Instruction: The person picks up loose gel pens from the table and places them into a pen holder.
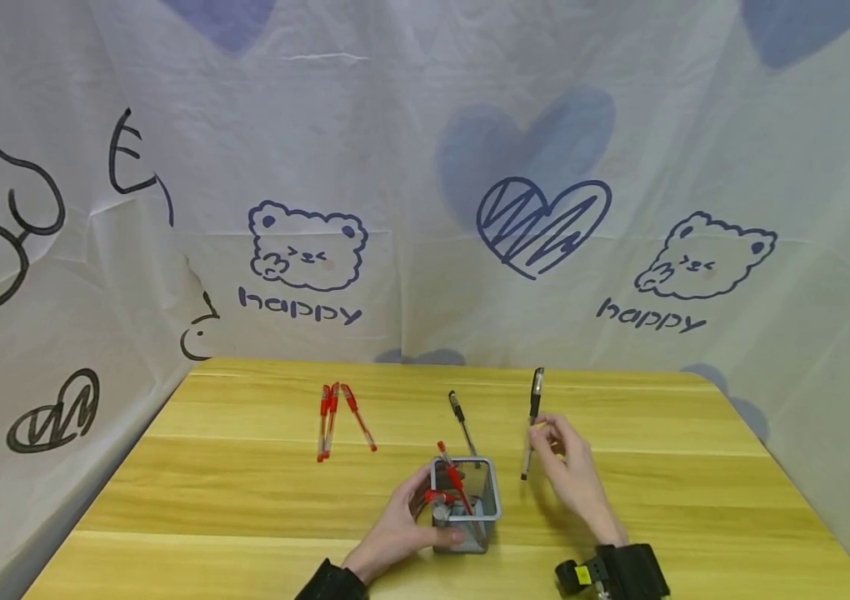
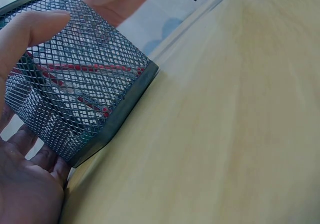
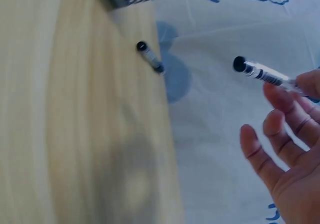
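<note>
My left hand (image 1: pixel 404 527) grips a square metal-mesh pen holder (image 1: pixel 476 538), thumb along its near side and fingers round the left. Red-capped pens (image 1: pixel 452 473) stick up or lean inside it, and their red lines show through the mesh wall (image 2: pixel 90 48) in the left wrist view. To the right, my right hand (image 1: pixel 571 471) pinches a black-capped pen (image 1: pixel 536 398) above the table, cap end up. In the right wrist view, thumb and forefinger hold this pen (image 3: pixel 260 73) while the other fingers stay loose. Another black-capped pen (image 1: pixel 458 408) lies just behind the holder.
Three red-capped pens (image 1: pixel 331 421) lie together at the back left of the wooden table (image 1: pixel 245 492). A white cloth (image 1: pixel 410 150) with printed bears and hearts hangs behind the table and along its sides. A wrist camera (image 1: pixel 573 575) is strapped to my right wrist.
</note>
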Motion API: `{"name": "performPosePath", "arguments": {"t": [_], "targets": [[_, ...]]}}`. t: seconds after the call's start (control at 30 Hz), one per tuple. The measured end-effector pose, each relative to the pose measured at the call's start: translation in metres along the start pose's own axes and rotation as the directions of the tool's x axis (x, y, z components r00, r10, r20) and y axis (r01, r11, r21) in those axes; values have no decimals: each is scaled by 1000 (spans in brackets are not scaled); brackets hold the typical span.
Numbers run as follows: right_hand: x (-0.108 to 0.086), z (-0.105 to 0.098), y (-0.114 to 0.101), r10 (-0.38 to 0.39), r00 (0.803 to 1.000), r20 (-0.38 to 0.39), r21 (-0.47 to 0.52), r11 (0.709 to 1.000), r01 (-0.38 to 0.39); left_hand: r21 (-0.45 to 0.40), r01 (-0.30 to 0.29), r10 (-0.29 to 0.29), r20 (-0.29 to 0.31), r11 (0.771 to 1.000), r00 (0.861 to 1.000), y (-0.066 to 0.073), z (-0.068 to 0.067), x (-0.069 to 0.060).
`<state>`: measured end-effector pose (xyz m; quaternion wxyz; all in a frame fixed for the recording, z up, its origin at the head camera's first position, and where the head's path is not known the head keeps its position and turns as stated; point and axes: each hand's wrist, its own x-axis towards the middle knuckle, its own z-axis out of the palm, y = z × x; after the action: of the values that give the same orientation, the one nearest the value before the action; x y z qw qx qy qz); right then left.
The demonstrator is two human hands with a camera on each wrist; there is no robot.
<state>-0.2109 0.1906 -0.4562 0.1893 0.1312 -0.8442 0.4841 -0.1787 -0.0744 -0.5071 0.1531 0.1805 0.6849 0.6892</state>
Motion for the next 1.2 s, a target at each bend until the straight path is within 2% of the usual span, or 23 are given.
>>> {"name": "performPosePath", "arguments": {"t": [0.13, 0.33, 0.63, 0.87, 1.07, 1.13, 1.2], "targets": [[1, 1, -9, -129, 989, -65, 73, 988, 134, 5, 0, 0, -2, 1000, 1000, 0, 0, 0], [3, 1, -22, -282, 950, -132, 130, 946, 298, 4, -10, 10, 3, 1000, 1000, -1, -1, 2], [3, 0, -42, -396, 905, -157, 159, 894, 419, 1, -13, 13, 5, 1000, 1000, -2, -1, 2], [0, 8, -53, -476, 875, -93, 109, 868, 484, 12, -12, 12, 1, 1000, 1000, -1, -1, 2], [-5, 15, -53, -492, 870, 25, 74, 869, 489, 9, -19, 19, 7, 1000, 1000, -1, -1, 2], [-7, 15, -63, -491, 869, 61, 59, 871, 488, 9, -23, 23, 9, 1000, 1000, -2, -1, 2], [-7, 16, -61, -487, 869, 91, 46, 873, 485, 10, -25, 25, 9, 1000, 1000, -2, -2, 2]]}}
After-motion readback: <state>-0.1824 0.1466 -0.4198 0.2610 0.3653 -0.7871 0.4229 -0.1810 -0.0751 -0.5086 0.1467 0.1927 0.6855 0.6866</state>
